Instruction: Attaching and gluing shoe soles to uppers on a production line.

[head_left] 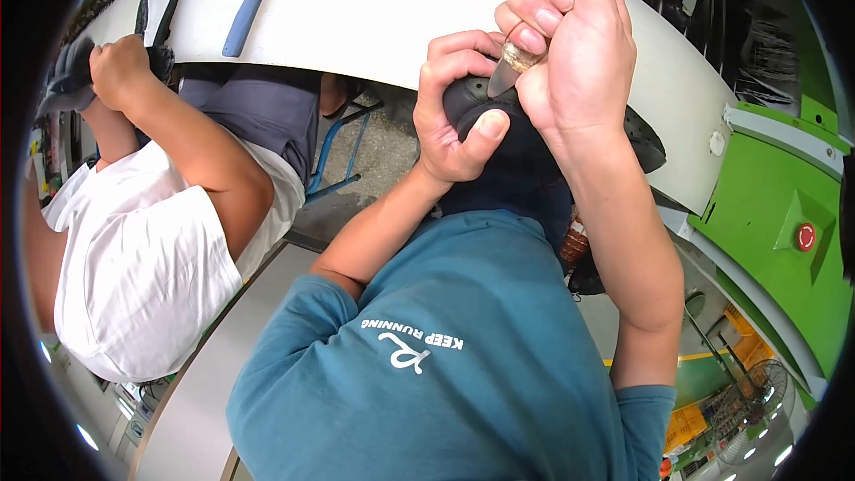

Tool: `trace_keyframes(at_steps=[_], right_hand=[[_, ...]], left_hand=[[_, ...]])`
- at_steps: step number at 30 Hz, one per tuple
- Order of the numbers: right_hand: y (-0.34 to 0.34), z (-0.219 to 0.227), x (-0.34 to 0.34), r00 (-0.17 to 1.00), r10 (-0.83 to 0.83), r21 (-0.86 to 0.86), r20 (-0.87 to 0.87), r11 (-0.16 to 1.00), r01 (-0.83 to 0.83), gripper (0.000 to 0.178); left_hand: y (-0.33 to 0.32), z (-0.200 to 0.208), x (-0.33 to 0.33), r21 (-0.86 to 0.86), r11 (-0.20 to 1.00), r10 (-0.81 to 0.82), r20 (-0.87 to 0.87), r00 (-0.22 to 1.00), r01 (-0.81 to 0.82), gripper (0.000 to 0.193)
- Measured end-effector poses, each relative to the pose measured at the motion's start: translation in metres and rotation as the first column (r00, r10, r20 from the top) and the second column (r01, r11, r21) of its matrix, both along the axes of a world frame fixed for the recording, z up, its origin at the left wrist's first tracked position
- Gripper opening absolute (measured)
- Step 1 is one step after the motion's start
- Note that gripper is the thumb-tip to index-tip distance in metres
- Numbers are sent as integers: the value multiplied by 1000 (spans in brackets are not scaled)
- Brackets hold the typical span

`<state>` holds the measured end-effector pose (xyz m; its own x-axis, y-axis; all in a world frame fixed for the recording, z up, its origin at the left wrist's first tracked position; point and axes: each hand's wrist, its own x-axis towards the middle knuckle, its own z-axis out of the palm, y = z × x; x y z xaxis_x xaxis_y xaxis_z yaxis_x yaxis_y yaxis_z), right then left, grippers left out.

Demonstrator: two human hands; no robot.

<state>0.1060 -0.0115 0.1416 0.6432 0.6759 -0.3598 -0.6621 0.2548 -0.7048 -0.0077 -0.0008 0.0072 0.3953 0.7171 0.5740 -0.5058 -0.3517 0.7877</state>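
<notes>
The near edge of the white table [374, 9] runs behind the left hand [445, 144]; the tabletop extends leftward to the blue knife [248, 20]. A green machine [766, 214] bounds the right side. The left hand grips the black shoe [465, 107], thumb on the near side. The right hand [579, 67] is clenched around the worn-handled knife [504, 78], its blade meeting the shoe between both hands.

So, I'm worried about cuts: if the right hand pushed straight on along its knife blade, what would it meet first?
The black perforated piece: the knife in the right hand has its tip right at it, though contact is hard to tell. The left thumb looks close to that line too.
</notes>
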Motion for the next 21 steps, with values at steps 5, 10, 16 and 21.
trace_keyframes(at_steps=[5, 10, 16, 21], right_hand=[[-1, 1, -2, 996, 63, 67, 55, 996, -67, 36], [0, -8, 3, 997, -54, 81, -56, 995, 59, 36], [-2, 7, -6, 986, -22, 71, 168, 997, 10, 36], [-14, 29, 7, 988, 55, 4, 147, 998, -56, 33]], left_hand=[[1, -1, -3, -3, 1000, 2, -39, 999, -2, 49], [2, -1, 2, 31, 1000, 3, -16, 1000, -2, 49], [-3, 1, -1, -4, 1000, 26, -27, 999, -26, 45], [-3, 7, 4, -34, 999, 34, -11, 999, -34, 37]])
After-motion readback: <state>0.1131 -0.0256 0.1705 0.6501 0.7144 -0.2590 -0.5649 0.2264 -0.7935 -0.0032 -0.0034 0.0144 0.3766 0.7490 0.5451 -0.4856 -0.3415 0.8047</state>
